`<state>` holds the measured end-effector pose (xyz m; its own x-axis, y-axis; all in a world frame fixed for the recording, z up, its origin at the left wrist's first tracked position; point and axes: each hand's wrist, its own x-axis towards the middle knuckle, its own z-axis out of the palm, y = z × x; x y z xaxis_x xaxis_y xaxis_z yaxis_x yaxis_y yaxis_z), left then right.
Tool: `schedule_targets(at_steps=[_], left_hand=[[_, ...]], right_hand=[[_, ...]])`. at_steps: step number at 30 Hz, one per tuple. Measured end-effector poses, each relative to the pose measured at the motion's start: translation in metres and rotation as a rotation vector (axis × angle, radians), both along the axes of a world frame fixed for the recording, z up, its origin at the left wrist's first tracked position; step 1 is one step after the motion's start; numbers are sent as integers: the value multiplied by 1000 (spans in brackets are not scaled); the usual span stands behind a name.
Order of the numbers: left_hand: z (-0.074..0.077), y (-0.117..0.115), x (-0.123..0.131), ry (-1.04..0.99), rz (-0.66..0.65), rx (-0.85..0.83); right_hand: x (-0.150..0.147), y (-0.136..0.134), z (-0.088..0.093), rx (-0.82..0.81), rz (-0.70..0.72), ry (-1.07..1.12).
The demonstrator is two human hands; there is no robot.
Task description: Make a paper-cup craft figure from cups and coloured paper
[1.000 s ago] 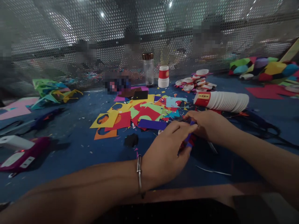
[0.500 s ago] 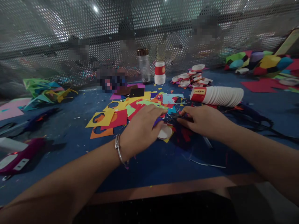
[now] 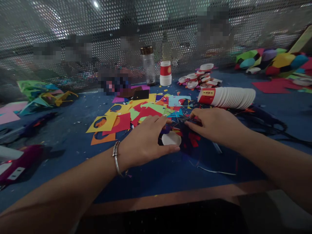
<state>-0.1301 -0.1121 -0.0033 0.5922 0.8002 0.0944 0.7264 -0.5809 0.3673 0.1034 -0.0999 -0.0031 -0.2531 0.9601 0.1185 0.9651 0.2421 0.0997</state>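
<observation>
1. The left hand (image 3: pixel 143 141) is low over the bench (image 3: pixel 146 182), its fingers parted from the thumb in a wide curve around a white paper disc (image 3: pixel 171 139).
2. The disc lies between that thumb and the other fingers, the thumb reaching along its near side; a bit of purple paper (image 3: pixel 166 129) shows just behind it, under the fingertips.
3. The right hand (image 3: pixel 215 123) has its thumb and forefinger on either side of a dark pointed tool (image 3: pixel 181 119). Shadow hides whether the fingers grip it.
4. Red paper strips (image 3: pixel 194 140) lie between the hands, nearer the right one.
5. A silver bracelet (image 3: pixel 116 158) circles the left wrist.
6. Beyond the hands spreads a heap of coloured paper (image 3: pixel 149 112); at its left edge, a yellow sheet (image 3: pixel 108 124) has a round hole cut through it.
7. A nested stack of paper cups (image 3: pixel 226 97) lies on its side just beyond the right hand.
8. Farther back, a clear bottle (image 3: pixel 149 66) stands beside an upright cup stack (image 3: pixel 165 73), with a pile of cut cup pieces (image 3: pixel 198 78) to the right.
9. A thin white strand (image 3: pixel 215 171) lies near the bench's front edge.
</observation>
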Motion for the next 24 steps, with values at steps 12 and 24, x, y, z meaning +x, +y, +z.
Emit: schedule_targets(at_steps=[12, 24], left_hand=[[8, -3, 0, 80, 0, -23], [4, 41, -22, 207, -20, -12]], right_hand=[[3, 1, 0, -9, 76, 64], [7, 3, -4, 68, 115, 109]])
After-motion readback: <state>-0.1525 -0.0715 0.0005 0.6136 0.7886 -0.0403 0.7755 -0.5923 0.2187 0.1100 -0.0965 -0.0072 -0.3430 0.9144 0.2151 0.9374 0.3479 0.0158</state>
